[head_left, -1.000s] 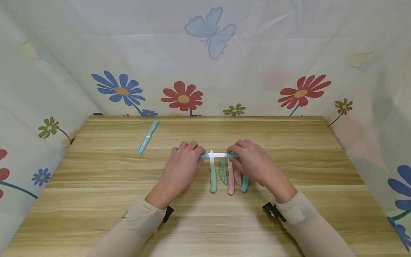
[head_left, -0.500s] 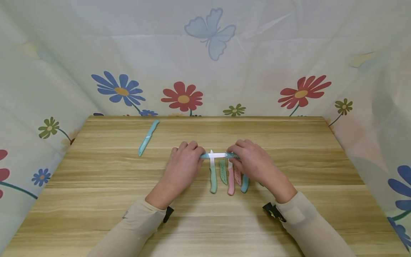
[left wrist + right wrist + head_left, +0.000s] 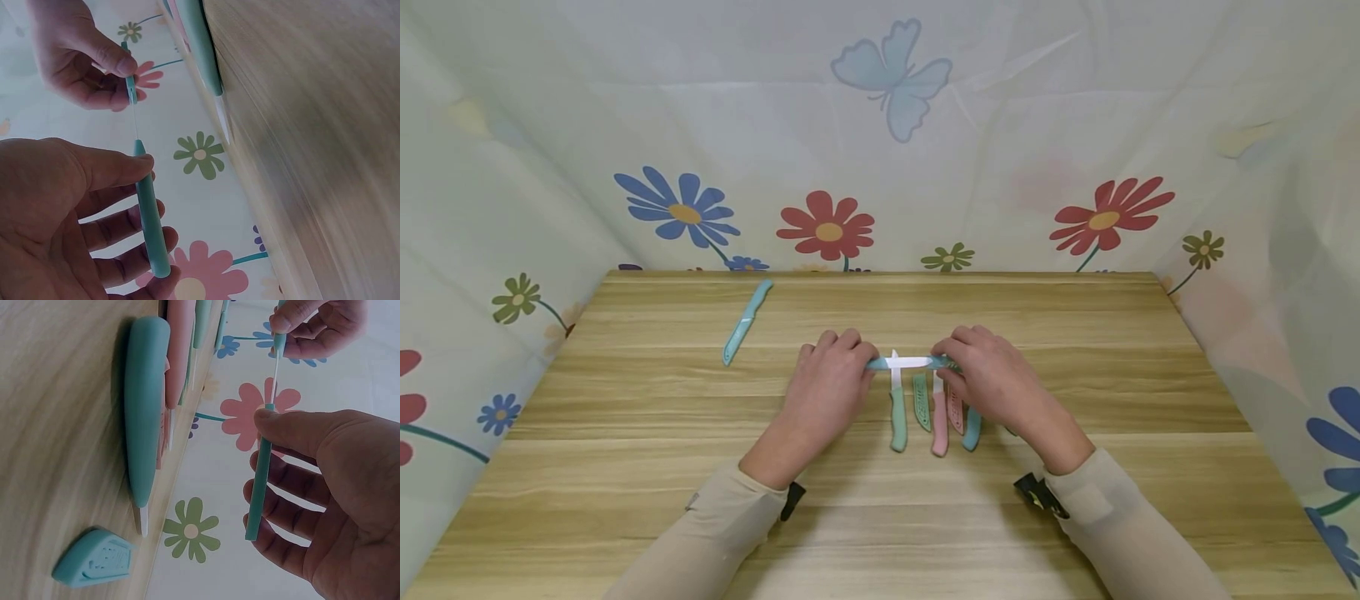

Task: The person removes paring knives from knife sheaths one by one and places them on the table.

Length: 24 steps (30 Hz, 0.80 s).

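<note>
My left hand point(image 3: 831, 383) pinches the blue handle point(image 3: 150, 219) of a knife, its white blade point(image 3: 910, 362) pointing right. My right hand point(image 3: 1000, 379) pinches a blue blade sheath point(image 3: 259, 481) between thumb and fingers. Knife and sheath are in line above the table, blade tip at the sheath's mouth; how far it goes in is unclear. Beneath lie a green-handled knife point(image 3: 898, 421), a green sheath point(image 3: 921, 404), a pink-handled knife point(image 3: 939, 421), a pink sheath point(image 3: 955, 412) and another blue-handled knife point(image 3: 972, 429), partly covered by my right hand.
On the wooden table point(image 3: 662, 467), a sheathed blue knife point(image 3: 747, 322) lies at the back left. Another blue sheath point(image 3: 94, 556) appears in the right wrist view, mostly hidden from the head camera. A flower-printed cloth point(image 3: 1000, 167) stands behind and beside the table.
</note>
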Tool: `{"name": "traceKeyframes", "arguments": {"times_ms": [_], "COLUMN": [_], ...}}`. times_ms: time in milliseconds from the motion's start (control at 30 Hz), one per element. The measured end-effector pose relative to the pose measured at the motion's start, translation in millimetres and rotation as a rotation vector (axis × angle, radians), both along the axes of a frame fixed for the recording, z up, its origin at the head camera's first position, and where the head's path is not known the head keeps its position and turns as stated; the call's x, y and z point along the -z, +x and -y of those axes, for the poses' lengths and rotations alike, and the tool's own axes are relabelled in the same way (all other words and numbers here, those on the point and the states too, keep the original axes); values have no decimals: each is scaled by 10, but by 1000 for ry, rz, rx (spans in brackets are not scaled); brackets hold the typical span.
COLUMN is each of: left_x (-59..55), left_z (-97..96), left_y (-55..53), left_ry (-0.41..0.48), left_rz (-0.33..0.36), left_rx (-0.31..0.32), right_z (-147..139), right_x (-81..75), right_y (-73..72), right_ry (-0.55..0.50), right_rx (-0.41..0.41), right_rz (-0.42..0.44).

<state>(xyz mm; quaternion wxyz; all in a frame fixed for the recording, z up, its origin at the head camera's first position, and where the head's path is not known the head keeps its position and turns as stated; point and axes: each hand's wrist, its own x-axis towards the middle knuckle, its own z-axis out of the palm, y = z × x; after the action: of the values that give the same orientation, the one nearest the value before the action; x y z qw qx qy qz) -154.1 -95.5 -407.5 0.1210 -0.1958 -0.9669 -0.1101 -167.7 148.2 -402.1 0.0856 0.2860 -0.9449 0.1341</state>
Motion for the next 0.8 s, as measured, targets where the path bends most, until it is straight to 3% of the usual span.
{"name": "traceKeyframes", "arguments": {"times_ms": [800], "left_x": [-16], "left_z": [28], "left_y": [1], "left_ry": [8], "left_rz": [3], "left_rx": [-6], "right_z": [-31], "right_x": [4], "right_y": [-12], "right_ry": [-5], "right_rx": [4], "right_rz": [8]}}
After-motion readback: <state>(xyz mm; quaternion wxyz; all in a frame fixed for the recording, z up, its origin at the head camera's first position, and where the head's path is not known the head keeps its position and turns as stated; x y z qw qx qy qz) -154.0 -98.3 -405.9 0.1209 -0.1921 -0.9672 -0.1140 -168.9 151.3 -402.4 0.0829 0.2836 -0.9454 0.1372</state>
